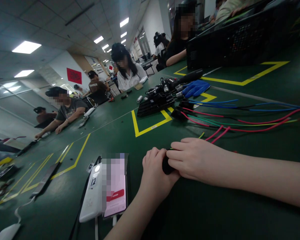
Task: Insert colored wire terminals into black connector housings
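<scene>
My left hand is closed around a small black piece, low over the green table. My right hand meets it there, its fingers bent over the same piece. Most of the piece is covered by my fingers, so its kind does not show. Just behind my right hand, red wires and a yellow-green wire tip stick out; whether they join the piece is hidden. Beyond them lies a bundle of red, green and blue wires with black connector blocks at its left end.
Left of my hands lie a white power bank and a lit phone, both cabled. Farther back are a black ribbed part, blue gloves and a large black case. Yellow tape marks the table. Other people sit around it.
</scene>
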A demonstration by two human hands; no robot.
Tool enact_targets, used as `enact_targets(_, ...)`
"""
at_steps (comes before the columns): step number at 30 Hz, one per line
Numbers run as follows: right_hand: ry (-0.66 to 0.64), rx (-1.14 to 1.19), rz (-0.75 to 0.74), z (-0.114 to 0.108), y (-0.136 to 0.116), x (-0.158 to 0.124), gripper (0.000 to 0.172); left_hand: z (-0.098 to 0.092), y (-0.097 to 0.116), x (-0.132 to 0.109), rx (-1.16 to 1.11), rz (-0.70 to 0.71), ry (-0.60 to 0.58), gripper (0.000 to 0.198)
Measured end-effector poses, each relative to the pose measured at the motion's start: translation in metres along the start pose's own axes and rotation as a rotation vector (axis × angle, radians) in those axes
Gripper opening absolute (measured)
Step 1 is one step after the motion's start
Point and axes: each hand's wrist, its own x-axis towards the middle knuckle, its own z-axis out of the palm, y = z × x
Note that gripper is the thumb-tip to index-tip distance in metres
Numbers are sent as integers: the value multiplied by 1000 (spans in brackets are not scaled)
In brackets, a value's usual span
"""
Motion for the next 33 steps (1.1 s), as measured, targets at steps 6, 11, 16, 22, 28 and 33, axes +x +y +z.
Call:
enact_targets(6,13,62,-21,1,4,-1,8,1,-1,1,1,12,17,24)
enact_targets(11,25,85,-26,2,6,-1,7,2,-2,1,0,15,15,24)
enact_targets(16,37,93,-30,4,6,-1,6,1,-2,0,-5,10,20,24)
enact_targets(22,62,92,-23,5,6,-3,5,1,-1,0,-22,11,22,25)
enact_targets(28,92,90,-18,8,3,-4,6,1,-2,0,-37,11,31,25)
enact_targets(33,142,92,5,0,6,-2,9,1,-3,-1,-30,19,32,27)
